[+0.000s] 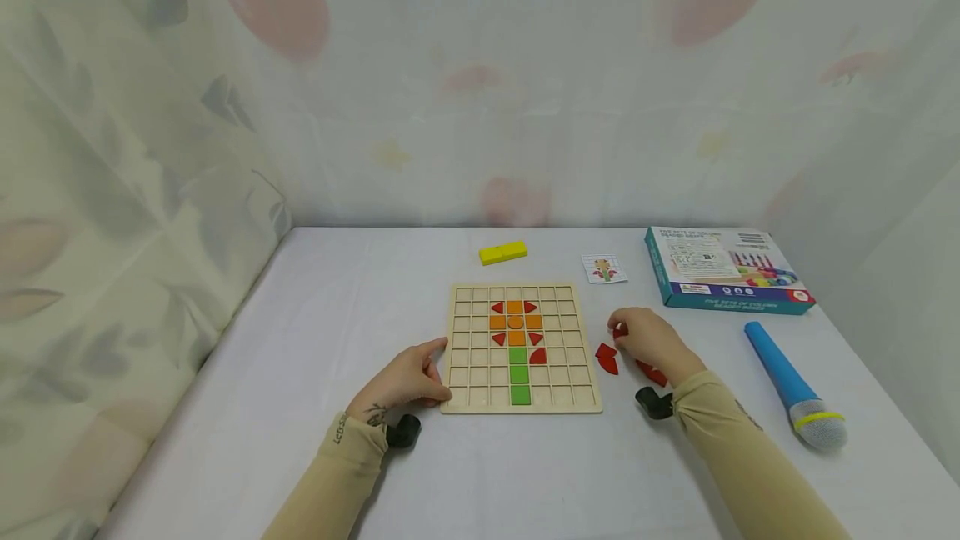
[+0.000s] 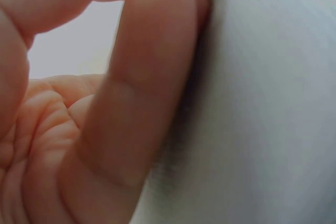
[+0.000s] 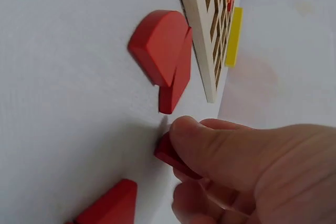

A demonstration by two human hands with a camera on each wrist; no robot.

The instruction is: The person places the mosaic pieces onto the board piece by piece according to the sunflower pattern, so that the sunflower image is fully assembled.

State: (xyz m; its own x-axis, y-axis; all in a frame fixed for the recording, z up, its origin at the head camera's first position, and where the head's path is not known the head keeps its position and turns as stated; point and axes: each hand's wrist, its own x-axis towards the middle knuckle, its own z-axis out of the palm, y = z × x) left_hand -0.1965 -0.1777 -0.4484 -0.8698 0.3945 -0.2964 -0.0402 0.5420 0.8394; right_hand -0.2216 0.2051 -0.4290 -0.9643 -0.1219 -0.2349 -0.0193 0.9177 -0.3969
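Observation:
A wooden grid board lies on the white table, with orange, green and red pieces set in its cells. My left hand touches the board's left edge, index finger and thumb spread apart along it. To the right of the board, my right hand pinches a red block between thumb and fingers, just over the tabletop; its full shape is hidden. Two red pieces, one a quarter circle, lie touching each other beside the board. More red pieces rest below my right hand.
A yellow block lies behind the board. Right of it are a small pattern card and a printed box. A blue toy microphone lies at the right. Patterned curtains hang behind and to the left.

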